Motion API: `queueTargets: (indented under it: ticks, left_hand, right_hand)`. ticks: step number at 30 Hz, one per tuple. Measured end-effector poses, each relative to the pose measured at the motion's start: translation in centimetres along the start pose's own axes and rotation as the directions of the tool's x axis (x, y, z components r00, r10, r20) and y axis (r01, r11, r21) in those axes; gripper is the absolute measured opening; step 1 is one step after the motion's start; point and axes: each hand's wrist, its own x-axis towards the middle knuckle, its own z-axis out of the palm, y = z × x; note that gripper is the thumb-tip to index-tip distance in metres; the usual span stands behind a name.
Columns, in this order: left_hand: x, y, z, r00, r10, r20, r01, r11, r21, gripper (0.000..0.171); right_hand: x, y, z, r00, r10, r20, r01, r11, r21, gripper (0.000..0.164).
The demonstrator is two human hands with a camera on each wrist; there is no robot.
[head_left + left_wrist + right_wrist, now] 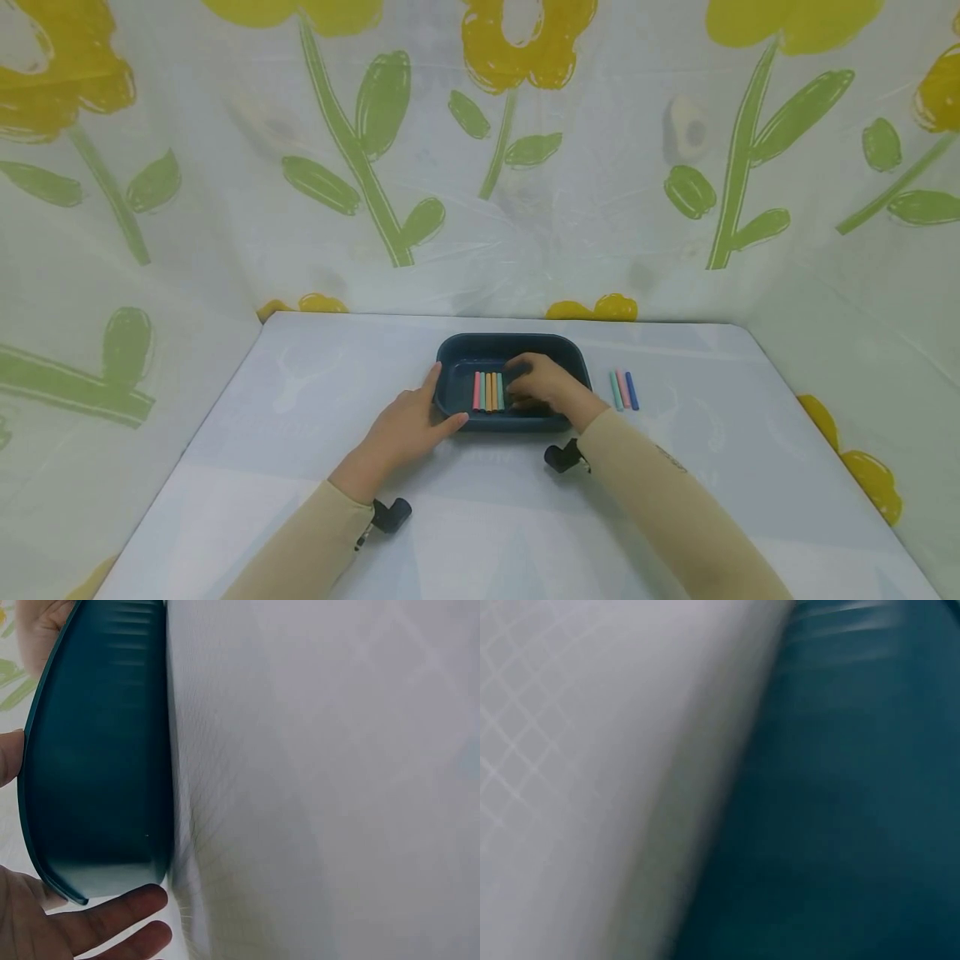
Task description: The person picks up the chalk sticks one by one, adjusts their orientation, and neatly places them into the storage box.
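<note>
A dark teal tray (pixel 510 424) sits on the table, several coloured chalk sticks (pixel 488 392) lined up side by side inside it. My left hand (pixel 405 423) rests at its near left corner, thumb on the front rim and the other fingers along the left end. In the left wrist view, straight fingers (pixel 112 919) touch the tray's outer wall (pixel 97 765). Over the tray's right half, my right hand (pixel 543 385) reaches in with bent fingers beside the row; I cannot tell whether they pinch a stick. The right wrist view shows the tray's wall (pixel 840 795), blurred, without the hand.
Right of the tray, a green stick (pixel 617 391), a pink stick (pixel 624 389) and a blue stick (pixel 632 391) lie on the white table (pixel 480 517). Behind the table's far edge hangs a flower-printed sheet (pixel 585 225), which also covers both sides.
</note>
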Motion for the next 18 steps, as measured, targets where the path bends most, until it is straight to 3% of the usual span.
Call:
queueTargets:
  ticks: [8,18]
  left_hand:
    - [0.1,0.0,0.1,1.000,-0.008,0.003,0.008,1.000,0.002,0.099]
    - [0.1,-0.1,0.2,1.000,0.007,-0.012,-0.007,1.000,0.014,0.100]
  right_hand:
    - [-1.4,-0.3,-1.7,0.995,-0.102,-0.001,0.102,0.994,0.048,0.045]
    - [-3.9,-0.9,-3.9,0.989,-0.147,-0.015,0.147,0.988,0.037,0.046]
